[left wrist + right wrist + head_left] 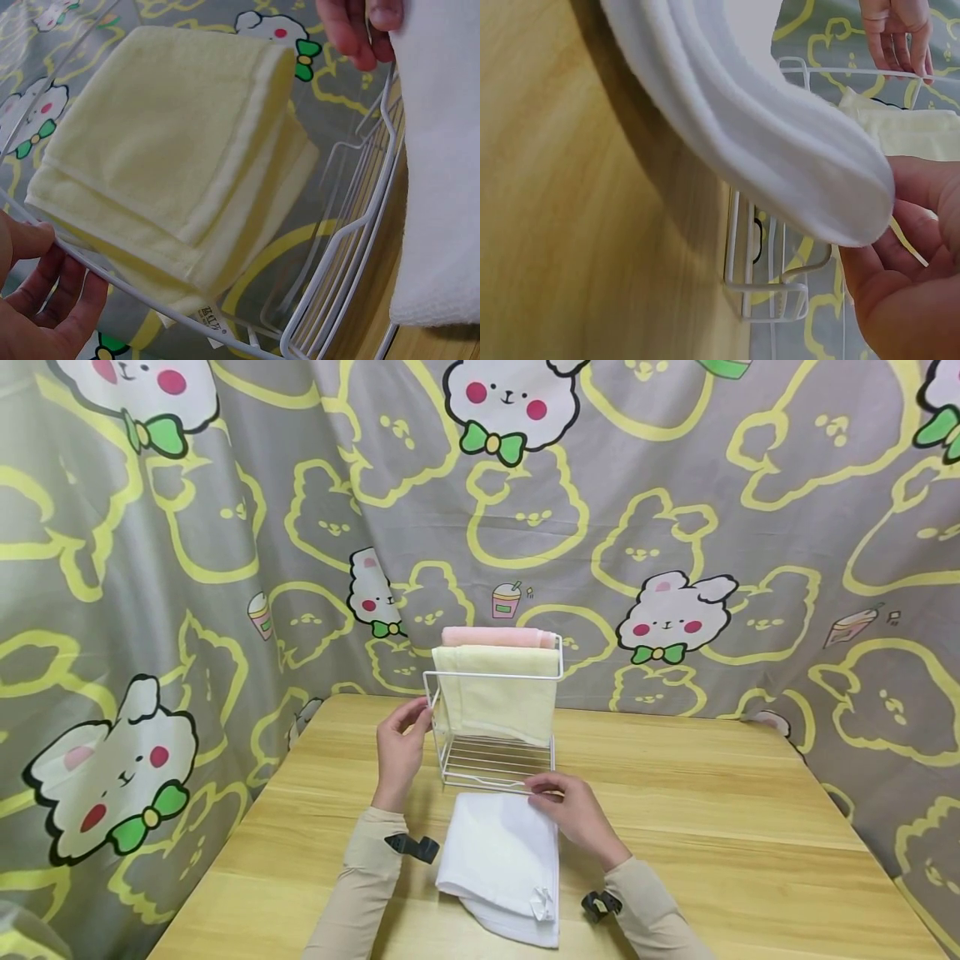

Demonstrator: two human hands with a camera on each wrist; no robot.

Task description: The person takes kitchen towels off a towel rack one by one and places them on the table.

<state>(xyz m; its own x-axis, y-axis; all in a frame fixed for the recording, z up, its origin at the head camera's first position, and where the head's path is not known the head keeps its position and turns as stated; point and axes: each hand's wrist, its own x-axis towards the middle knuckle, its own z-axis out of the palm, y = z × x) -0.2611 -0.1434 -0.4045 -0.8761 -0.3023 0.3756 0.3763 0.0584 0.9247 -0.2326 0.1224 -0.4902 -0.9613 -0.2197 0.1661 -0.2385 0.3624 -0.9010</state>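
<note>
A white wire rack point(495, 677) stands on the table. My left hand point(401, 747) pinches the wire at its left side, thumb and fingertips around it. A folded yellow towel point(165, 135) hangs over the rack, and a pink towel point(495, 637) hangs behind it. In front of the rack, a folded white towel point(498, 852) lies with its far end raised off the table. At its far right corner, my right hand point(573, 810) pinches the folded edge point(847, 195). In the head view, the right fingertips overlap the rack's lower front wire.
Beneath everything is a wooden table point(712, 827). A grey curtain point(675, 468) with cartoon prints hangs behind it and along the left. A black wrist camera point(412, 847) is strapped to the left sleeve, another wrist camera point(602, 906) to the right.
</note>
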